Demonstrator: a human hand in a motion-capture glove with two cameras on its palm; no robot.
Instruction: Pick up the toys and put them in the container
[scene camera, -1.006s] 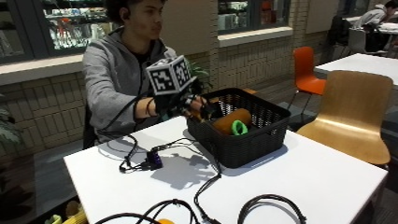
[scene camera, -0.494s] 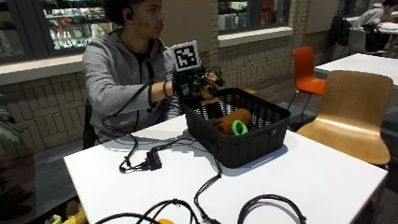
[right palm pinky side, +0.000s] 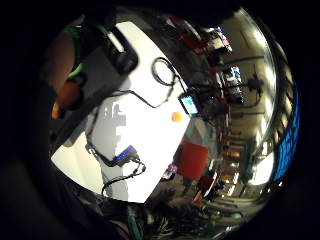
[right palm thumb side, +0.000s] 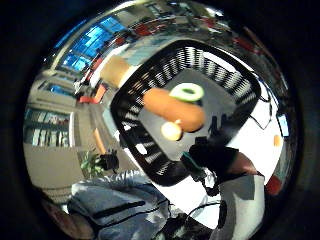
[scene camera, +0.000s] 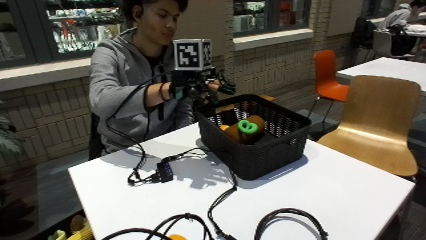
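The gloved hand (scene camera: 200, 89) is up over the basket (scene camera: 266, 150), at its 10 o'clock corner. I cannot tell if its fingers hold anything. An orange toy (scene camera: 247, 131) and green ring (scene camera: 250, 126) lie inside. Drop any toy straight down, inside the walls.

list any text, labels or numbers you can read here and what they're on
No readable words or numbers anywhere.
Cube above the gloved right hand: black-and-white square code patterns only, no letters.
Small lit screen past the table edge: too small and blurred to read.
Black basket and toys in it: no labels visible.
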